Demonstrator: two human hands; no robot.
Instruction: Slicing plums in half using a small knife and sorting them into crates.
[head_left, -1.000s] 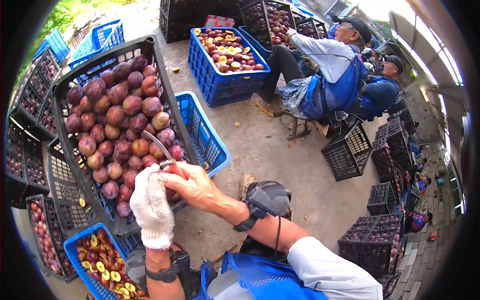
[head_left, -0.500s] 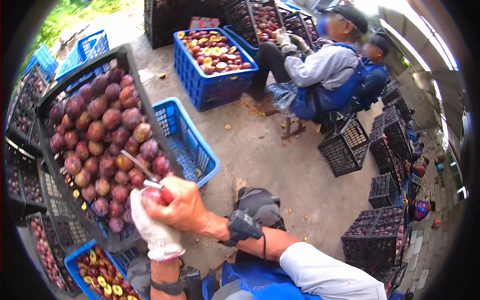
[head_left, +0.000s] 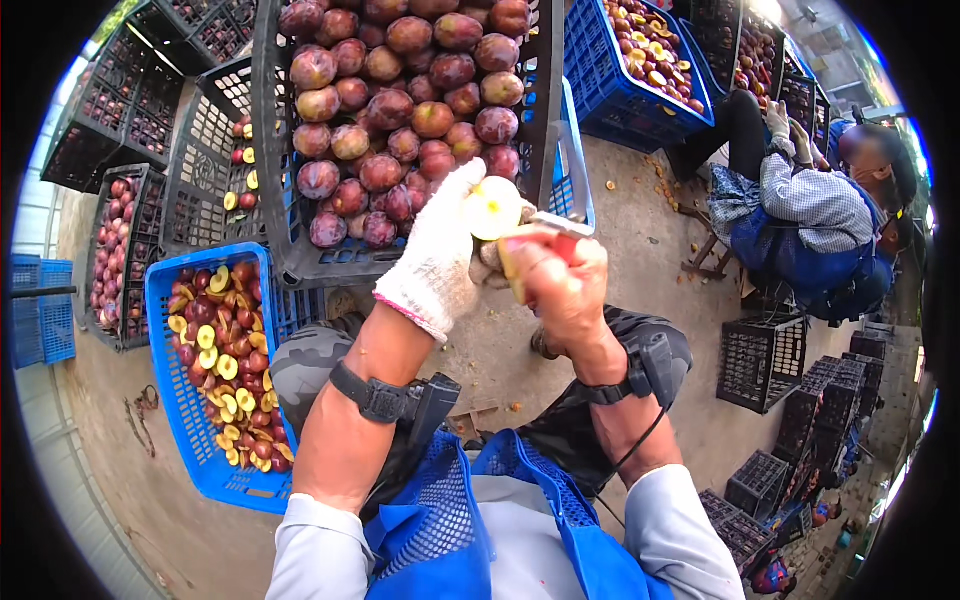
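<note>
Head view: near centre, toward 12 o'clock, the left hand's (head_left: 432,258) grip clasps a cut plum (head_left: 493,208); the blurred right hand's (head_left: 570,288) closes round a knife (head_left: 562,223), so near the glove (head_left: 437,275) that a slip on slick flesh could nick it. Whole plums (head_left: 405,105) fill the black crate (head_left: 268,150) at 12; cut pieces (head_left: 226,368), a blue crate (head_left: 157,335) near 9.

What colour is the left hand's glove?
The glove is white with a pink cuff edge, best seen in the head view.
</note>
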